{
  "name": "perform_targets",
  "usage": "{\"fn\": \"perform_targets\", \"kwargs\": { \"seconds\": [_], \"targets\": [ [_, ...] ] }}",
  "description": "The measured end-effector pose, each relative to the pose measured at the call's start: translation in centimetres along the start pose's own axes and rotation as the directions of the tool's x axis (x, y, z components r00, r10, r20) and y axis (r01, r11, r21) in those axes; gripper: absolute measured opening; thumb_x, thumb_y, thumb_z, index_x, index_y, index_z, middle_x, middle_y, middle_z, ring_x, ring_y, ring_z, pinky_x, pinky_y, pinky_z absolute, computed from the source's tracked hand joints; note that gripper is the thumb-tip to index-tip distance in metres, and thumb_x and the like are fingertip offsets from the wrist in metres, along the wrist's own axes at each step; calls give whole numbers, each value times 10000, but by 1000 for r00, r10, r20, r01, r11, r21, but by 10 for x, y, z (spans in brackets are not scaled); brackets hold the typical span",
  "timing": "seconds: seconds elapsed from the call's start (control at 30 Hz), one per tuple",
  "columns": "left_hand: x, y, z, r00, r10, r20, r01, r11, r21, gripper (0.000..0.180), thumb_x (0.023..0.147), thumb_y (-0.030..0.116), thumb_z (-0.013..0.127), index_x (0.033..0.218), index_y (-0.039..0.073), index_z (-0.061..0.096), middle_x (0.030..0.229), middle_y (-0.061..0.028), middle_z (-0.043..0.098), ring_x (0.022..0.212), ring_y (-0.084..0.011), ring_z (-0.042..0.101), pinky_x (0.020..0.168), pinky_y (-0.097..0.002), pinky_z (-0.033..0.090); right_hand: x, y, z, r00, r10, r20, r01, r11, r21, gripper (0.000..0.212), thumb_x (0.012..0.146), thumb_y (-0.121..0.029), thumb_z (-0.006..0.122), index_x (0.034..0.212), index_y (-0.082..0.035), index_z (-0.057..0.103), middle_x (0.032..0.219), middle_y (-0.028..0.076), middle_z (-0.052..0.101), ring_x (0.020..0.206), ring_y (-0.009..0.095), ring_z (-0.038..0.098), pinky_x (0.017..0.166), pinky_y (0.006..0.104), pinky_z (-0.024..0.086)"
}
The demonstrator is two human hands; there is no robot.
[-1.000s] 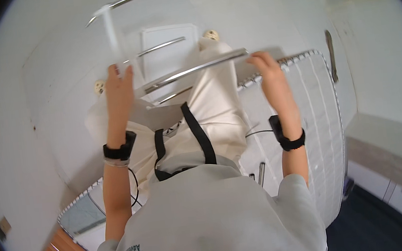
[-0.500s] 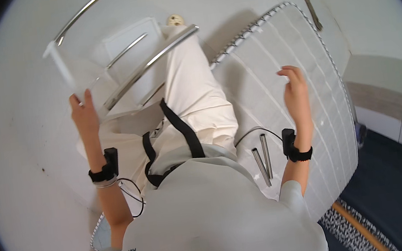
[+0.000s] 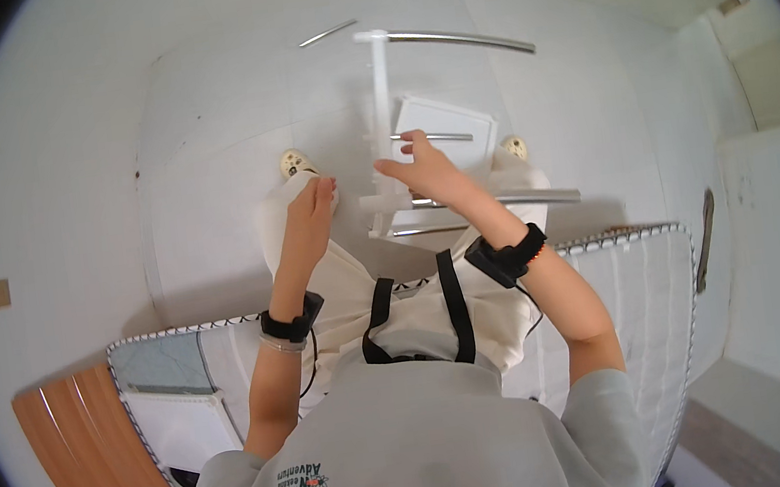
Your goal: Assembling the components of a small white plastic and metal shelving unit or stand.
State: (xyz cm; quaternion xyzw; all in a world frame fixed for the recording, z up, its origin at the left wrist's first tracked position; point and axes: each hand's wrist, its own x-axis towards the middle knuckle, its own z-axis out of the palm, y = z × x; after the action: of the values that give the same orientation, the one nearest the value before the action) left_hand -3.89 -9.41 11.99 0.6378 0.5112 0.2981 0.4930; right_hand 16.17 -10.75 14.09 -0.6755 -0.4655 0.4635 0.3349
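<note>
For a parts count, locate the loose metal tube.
The tube lies near the head view's top, left of centre, just left of the white frame.

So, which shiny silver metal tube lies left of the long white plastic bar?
The short silver metal tube nearest the picture's top edge; the other tubes lie right of the long white plastic bar.

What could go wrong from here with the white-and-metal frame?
The frame might tip or slip: only the right hand is at its white bar, while the left hand is apart from it. A separate metal tube lies loose on the floor and might roll if bumped.
</note>
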Motion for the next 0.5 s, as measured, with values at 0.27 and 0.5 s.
{"fn": "perform_targets", "kwargs": {
  "seconds": [0.27, 0.5],
  "targets": [
    [-17, -19, -12, 995, 26, -99, -25, 1000, 12, 295, 932, 247, 416, 947, -20, 541, 852, -136, 617, 791, -203, 584, 732, -293, 432, 40, 7, 27, 981, 125, 150, -134, 990, 48, 598, 690, -208, 650, 1115, 99, 363, 929, 205, 553, 821, 277, 574, 712, 333, 474],
    [-16, -30, -17, 995, 23, -99, -14, 996, 90, 293, 944, 232, 400, 972, -27, 535, 899, -124, 618, 862, -192, 592, 791, -286, 445, 23, 19, -21, 995, -21, 99, 8, 992, 126, 441, 686, -48, 539, 1085, 99, 423, 926, 135, 530, 797, 187, 535, 657, 311, 465]
  ]
}}
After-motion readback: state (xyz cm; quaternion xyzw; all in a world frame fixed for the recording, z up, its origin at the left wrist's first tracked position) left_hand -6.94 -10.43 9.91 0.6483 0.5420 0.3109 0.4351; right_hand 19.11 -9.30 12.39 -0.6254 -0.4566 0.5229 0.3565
